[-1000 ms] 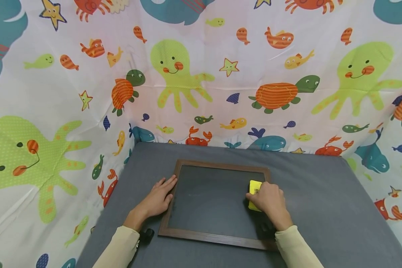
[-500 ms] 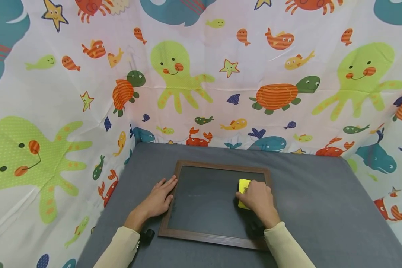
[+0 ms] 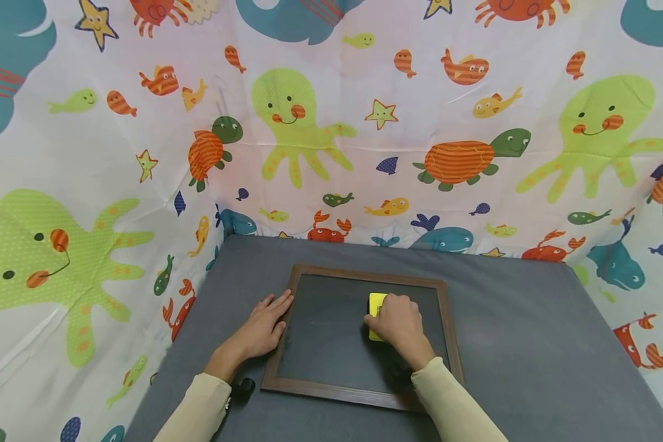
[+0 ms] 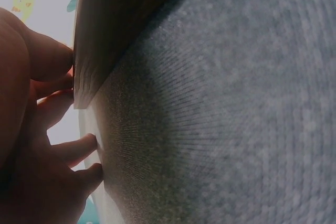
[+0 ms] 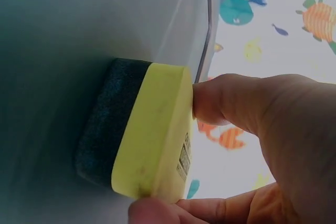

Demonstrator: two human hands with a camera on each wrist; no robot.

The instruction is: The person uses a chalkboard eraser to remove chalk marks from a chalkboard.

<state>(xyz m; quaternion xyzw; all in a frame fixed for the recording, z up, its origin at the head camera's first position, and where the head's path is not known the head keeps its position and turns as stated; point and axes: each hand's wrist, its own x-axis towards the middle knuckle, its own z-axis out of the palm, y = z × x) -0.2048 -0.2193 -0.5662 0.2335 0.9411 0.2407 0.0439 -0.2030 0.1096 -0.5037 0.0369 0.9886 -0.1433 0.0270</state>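
Note:
A small blackboard (image 3: 326, 331) in a brown wooden frame lies on the grey cloth. My right hand (image 3: 400, 325) grips a yellow board eraser (image 3: 376, 302) on the board, right of its middle. In the right wrist view the eraser (image 5: 152, 129) shows its dark felt side against the board, with thumb and fingers pinching the yellow back. My left hand (image 3: 258, 328) rests at the frame's left edge with fingers extended. The left wrist view shows its thumb and fingers touching the wooden frame (image 4: 100, 40) and the cloth beside it.
Grey cloth (image 3: 530, 344) covers the table around the board. A curtain (image 3: 331, 141) printed with sea animals hangs behind and along both sides. A black object (image 3: 244, 388), probably the left wrist camera, shows beside the left wrist.
My right hand has moved left across the blackboard with the eraser, from near the right frame edge toward the middle. The left hand and the board have stayed in place.

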